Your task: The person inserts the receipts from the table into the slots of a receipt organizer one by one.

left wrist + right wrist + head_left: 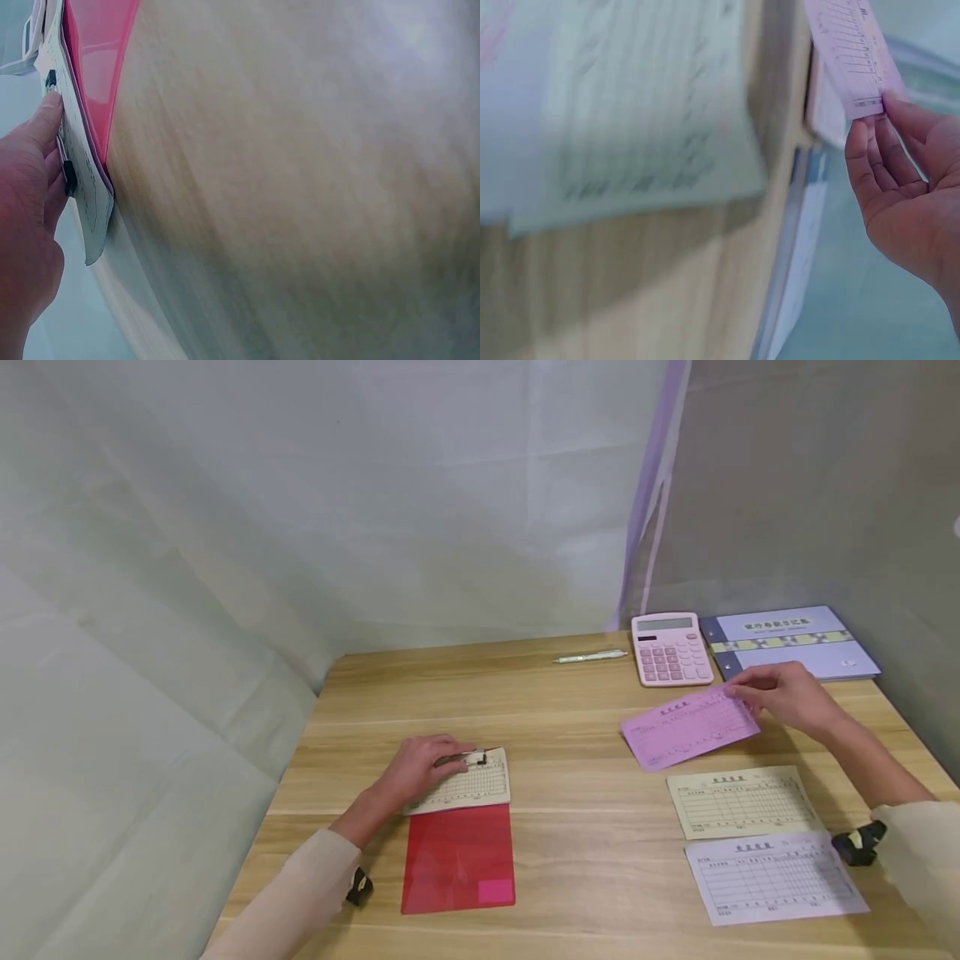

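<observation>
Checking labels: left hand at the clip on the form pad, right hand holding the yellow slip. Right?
Wrong slip colour: the right hand holds the pink slip, as the head view shows. The left hand is at the clip on the form pad, as stated.

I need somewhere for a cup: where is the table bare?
The middle, between the red board and yellow slip; and the back left, left of the pen. The right side is crowded: white slip, pink slip, right hand, calculator, blue notebook.
</observation>
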`<state>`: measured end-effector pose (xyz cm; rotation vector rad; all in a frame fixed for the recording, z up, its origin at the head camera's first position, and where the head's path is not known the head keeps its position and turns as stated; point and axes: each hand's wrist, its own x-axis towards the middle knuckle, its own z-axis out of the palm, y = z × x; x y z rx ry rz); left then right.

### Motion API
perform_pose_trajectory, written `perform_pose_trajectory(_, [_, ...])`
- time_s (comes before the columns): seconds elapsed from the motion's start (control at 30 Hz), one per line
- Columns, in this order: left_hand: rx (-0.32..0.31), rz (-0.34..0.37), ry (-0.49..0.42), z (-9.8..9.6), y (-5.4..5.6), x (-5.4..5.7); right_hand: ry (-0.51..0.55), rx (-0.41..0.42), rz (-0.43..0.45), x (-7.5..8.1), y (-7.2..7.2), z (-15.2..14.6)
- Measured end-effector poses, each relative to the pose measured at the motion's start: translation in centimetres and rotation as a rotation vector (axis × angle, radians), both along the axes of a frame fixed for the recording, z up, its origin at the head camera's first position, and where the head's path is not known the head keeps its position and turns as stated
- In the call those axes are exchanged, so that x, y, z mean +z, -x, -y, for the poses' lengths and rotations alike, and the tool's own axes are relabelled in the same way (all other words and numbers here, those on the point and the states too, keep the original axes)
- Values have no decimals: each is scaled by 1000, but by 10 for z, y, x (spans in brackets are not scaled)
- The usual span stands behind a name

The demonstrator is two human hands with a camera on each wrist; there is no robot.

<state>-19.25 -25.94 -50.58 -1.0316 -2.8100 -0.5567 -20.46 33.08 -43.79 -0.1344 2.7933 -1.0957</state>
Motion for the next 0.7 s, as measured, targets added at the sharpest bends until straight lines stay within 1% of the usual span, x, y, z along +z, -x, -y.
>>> perform_pose_trajectory(0.17, [-1,-1,8,0,0,1,71,52,27,14,2,31])
perform_pose_trajectory(0.27, [1,-2,10,0,0,0,140,83,43,18,3,54])
perform_pose_trajectory(0.43, [-3,-14,5,0,0,0,279,125,88,17,6,95])
perform_pose_trajectory(0.53, [-2,-17,3,0,-1,0,333,145,124,14,6,122])
perform_pose_trajectory(0.7, [10,-11,7,-1,-1,1,395,167,190,9,2,166])
